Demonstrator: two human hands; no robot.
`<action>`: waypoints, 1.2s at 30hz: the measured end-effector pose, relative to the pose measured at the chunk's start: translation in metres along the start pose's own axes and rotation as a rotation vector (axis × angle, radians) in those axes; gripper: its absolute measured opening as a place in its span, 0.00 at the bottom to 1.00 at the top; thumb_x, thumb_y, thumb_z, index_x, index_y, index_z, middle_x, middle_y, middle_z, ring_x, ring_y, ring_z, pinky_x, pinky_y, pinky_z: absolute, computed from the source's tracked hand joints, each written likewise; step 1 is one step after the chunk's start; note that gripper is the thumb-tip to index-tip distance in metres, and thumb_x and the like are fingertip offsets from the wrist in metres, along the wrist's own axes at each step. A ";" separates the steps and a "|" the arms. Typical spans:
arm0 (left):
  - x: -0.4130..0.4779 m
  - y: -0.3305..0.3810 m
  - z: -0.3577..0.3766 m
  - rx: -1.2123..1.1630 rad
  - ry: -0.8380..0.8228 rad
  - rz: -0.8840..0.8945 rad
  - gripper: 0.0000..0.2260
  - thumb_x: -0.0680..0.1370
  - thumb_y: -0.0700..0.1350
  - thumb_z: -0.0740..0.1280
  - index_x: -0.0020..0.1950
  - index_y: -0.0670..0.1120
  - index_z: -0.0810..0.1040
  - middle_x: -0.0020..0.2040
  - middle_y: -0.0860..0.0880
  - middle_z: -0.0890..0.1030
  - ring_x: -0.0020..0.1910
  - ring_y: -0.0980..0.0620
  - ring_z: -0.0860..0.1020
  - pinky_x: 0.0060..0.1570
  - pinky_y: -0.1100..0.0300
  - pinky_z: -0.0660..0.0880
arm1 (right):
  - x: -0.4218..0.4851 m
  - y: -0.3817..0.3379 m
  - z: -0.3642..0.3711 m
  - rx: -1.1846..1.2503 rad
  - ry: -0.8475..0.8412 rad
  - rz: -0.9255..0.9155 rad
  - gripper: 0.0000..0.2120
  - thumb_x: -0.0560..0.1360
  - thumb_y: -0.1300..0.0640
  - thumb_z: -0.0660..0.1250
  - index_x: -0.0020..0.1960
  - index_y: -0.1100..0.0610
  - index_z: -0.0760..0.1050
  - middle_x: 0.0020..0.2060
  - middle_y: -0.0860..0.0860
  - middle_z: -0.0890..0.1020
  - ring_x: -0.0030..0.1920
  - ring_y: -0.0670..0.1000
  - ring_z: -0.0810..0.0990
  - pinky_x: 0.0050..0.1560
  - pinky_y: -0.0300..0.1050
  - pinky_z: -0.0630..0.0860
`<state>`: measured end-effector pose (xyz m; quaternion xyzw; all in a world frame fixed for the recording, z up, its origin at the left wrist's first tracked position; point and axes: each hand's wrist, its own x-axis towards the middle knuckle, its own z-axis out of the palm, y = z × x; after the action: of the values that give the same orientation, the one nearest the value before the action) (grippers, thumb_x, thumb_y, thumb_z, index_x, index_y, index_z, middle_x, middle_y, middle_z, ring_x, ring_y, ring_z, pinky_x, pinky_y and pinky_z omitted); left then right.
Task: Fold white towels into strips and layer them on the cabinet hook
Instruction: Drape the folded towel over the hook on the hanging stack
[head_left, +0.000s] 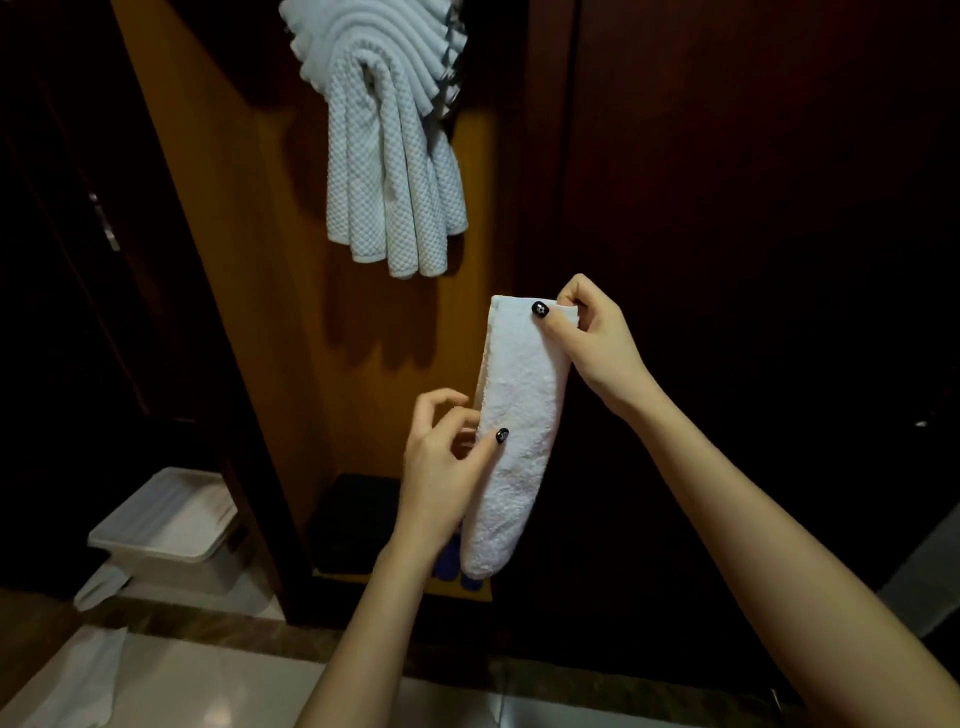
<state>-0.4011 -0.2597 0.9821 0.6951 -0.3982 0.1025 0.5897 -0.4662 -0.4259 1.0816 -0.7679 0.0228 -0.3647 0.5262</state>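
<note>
Dark-wood cabinet (727, 208), open on an orange-lit inner panel (234, 260); pale tiled floor (218, 686) below.

1. Hung towels (387, 156); white, waffle-textured strips layered in arcs at the top of the panel; ends hang down side by side; whatever carries them is hidden under the cloth.

2. Strip (511, 441); one white terry towel folded long and narrow; held in the air before the cabinet opening, below and right of the hung towels, well apart from them; near upright, slightly tilted; hemmed end up, rounded fold at the bottom.

3. Right hand (597, 338); pinches the strip's top right corner; thumb on the front, fingers (576, 291) curled behind.

4. Left hand (441, 467); grips the strip's left edge near mid-length; thumb pressed on the front, fingers curled toward the back; both thumbnails painted dark.

5. Dark box (358, 519) on the cabinet bottom, beyond the left hand; blue objects (449, 566) just beside it, partly hidden by the strip, too little showing to identify.

6. White tub (171, 525), low at the left of the cabinet; white cloths (83, 670) lying near it on the floor.
</note>
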 end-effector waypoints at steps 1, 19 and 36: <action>0.005 0.002 0.001 -0.015 0.003 0.022 0.05 0.74 0.42 0.74 0.46 0.49 0.80 0.53 0.53 0.75 0.47 0.66 0.76 0.45 0.75 0.71 | 0.006 -0.003 -0.002 0.008 0.002 -0.014 0.15 0.79 0.60 0.66 0.39 0.54 0.63 0.37 0.55 0.68 0.37 0.52 0.66 0.33 0.42 0.63; 0.034 0.025 0.020 -0.478 -0.382 -0.054 0.06 0.76 0.48 0.69 0.48 0.52 0.86 0.53 0.50 0.84 0.54 0.53 0.81 0.52 0.64 0.75 | 0.037 -0.003 -0.058 0.258 -0.066 0.107 0.11 0.78 0.54 0.66 0.38 0.52 0.69 0.35 0.44 0.76 0.33 0.42 0.74 0.34 0.35 0.72; 0.033 0.025 0.028 -0.306 -0.558 -0.060 0.04 0.74 0.42 0.72 0.46 0.48 0.87 0.46 0.52 0.85 0.48 0.54 0.83 0.47 0.63 0.77 | 0.018 0.004 -0.100 0.406 -0.230 0.241 0.26 0.59 0.42 0.81 0.37 0.53 0.67 0.31 0.46 0.75 0.31 0.44 0.73 0.33 0.37 0.70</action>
<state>-0.4055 -0.2985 1.0129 0.6110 -0.5346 -0.1709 0.5583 -0.5100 -0.5146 1.1067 -0.6749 -0.0195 -0.2067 0.7081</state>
